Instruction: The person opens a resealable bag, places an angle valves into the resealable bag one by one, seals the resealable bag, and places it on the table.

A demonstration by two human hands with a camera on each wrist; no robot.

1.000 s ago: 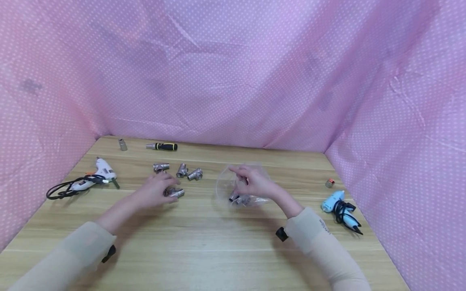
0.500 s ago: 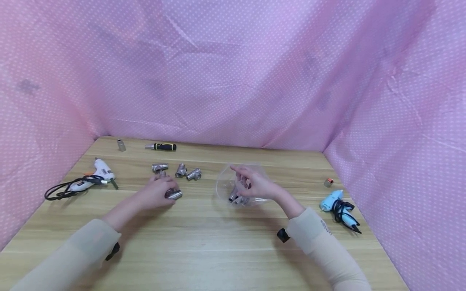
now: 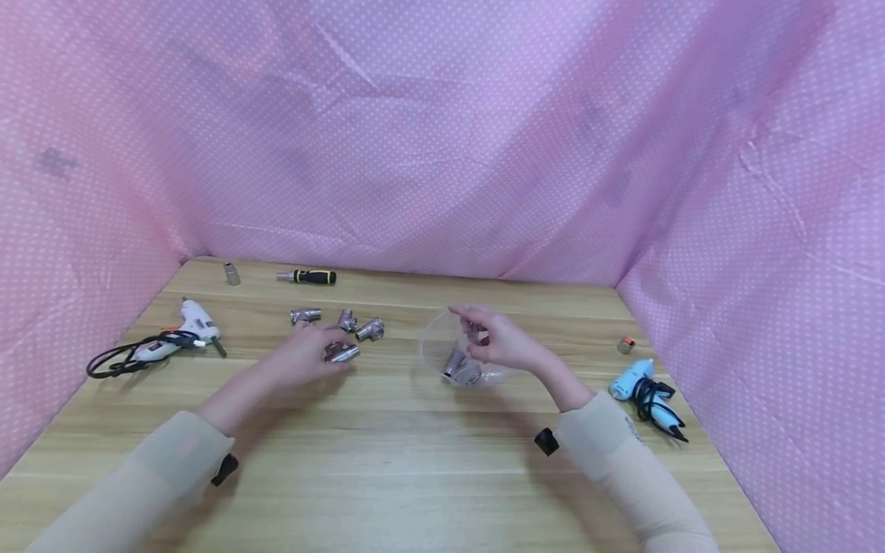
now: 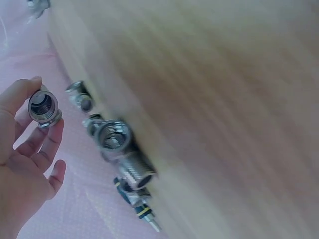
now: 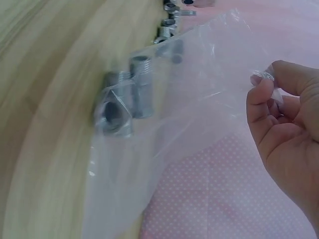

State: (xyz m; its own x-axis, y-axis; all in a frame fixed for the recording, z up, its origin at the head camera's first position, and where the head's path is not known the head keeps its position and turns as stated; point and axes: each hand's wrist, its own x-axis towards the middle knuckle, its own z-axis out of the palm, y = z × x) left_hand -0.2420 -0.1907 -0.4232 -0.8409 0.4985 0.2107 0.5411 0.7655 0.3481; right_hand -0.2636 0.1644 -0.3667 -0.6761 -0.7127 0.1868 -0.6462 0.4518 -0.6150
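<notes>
In the head view my left hand [image 3: 300, 357] grips a threaded metal tee pipe fitting [image 3: 343, 353] between thumb and fingers. The left wrist view shows that fitting's [image 4: 44, 107] round threaded mouth at the fingertips. Loose fittings lie just beyond this hand, among them one at the left [image 3: 306, 315] and one at the right [image 3: 371, 329]. My right hand [image 3: 508, 342] pinches the edge of a clear plastic bag [image 5: 199, 104], gathered between thumb and forefinger. Metal fittings [image 5: 142, 84] lie inside the bag, towards its bottom near the tabletop.
At the left lies a white glue gun [image 3: 200, 322] with a black cord. A black and yellow screwdriver [image 3: 314, 277] and a metal cylinder [image 3: 231, 273] are at the back. On the right are a light-blue glue gun [image 3: 631, 382] and a small red-topped metal piece [image 3: 626, 346].
My left hand has closed on the fitting and shifted slightly right and up with it. The right hand has moved a little right and up, drawing the bag's edge along.
</notes>
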